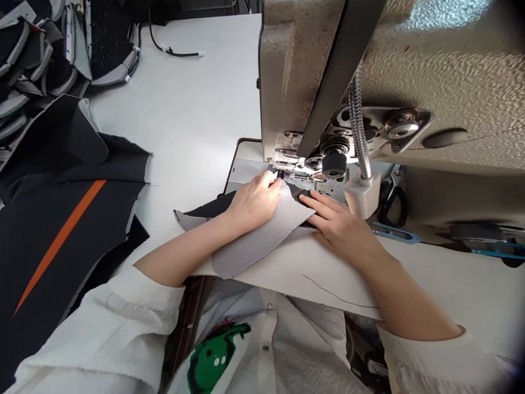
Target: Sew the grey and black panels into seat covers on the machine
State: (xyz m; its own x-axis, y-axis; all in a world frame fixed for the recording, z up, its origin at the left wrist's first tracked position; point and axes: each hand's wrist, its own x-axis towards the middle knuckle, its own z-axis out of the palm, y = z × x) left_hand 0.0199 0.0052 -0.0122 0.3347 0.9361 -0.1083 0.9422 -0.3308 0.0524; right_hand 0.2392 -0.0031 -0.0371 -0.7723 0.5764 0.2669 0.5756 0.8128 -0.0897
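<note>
Black cable (180,54), black-handled scissors (384,209), blue tool (388,232)

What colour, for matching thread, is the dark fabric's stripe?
The stripe is orange; head view shows it.

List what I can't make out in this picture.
All in the head view:
- Stitching point: too small and crowded to read, beside the left hand.
- Part of the dark cloth: covered by the grey fabric and the left hand.
- Rest of the sewing machine: cut off by the top and right edges.
- Rest of the orange-striped panel: cut off by the left edge.
</note>
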